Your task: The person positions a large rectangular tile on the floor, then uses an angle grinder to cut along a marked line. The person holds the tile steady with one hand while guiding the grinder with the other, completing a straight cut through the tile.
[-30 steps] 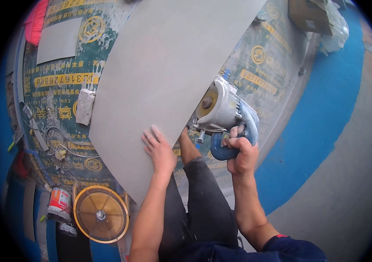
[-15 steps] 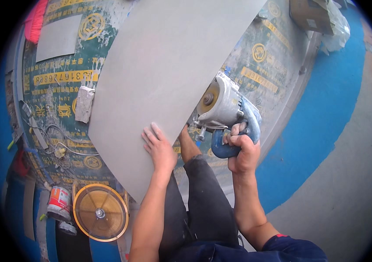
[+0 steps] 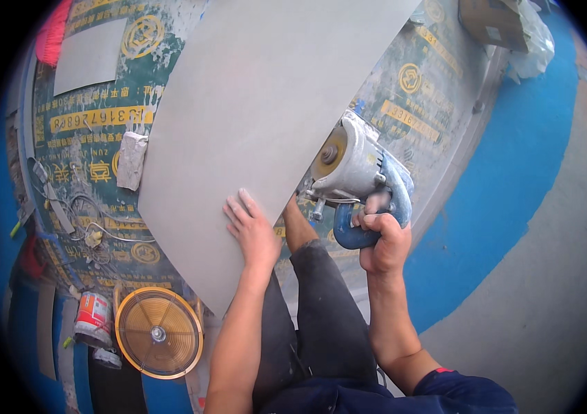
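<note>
A large grey tile [image 3: 259, 96] lies before me, its long right edge running diagonally away. My left hand [image 3: 252, 228] rests flat on the tile near its close corner, fingers spread. At the right edge, my right hand [image 3: 384, 231] is wrapped round the blue handle of a handheld circular cutter [image 3: 354, 162]. The cutter's grey guard and round yellowish disc sit against the tile's edge. Where the disc meets the tile is hidden.
Green printed floor covering [image 3: 100, 141] surrounds the tile. On the left are a dusty white block [image 3: 132, 160], tangled cable [image 3: 93, 214], a smaller tile [image 3: 91, 56], a round gold fan [image 3: 159, 334] and a paint can [image 3: 93, 319]. A cardboard box [image 3: 493, 24] stands far right.
Both hands, the cutter and the tile stay nearly where they were. The surroundings on the left sit slightly shifted leftward and upward in the view.
</note>
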